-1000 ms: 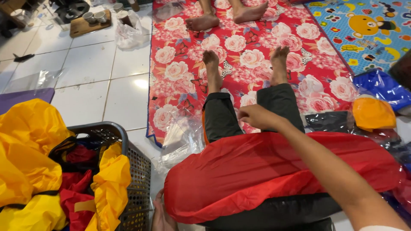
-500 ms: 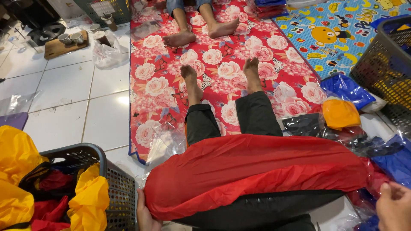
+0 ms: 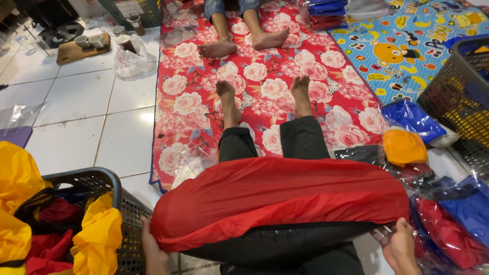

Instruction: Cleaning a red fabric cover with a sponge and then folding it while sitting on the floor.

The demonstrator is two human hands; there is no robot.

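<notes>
A: From the head camera, where did you have the red and black garment [image 3: 280, 203]?

B: It lay stretched across your lap, above your 2 outstretched legs on the rose-patterned mat [image 3: 204, 102].

A: And your hands?

B: They were well apart. Your left hand [image 3: 153, 249] gripped its left end beside the dark basket [image 3: 94, 181]; your right hand [image 3: 400, 247] gripped the right end, near the bagged red and blue pieces [image 3: 453, 219].
</notes>
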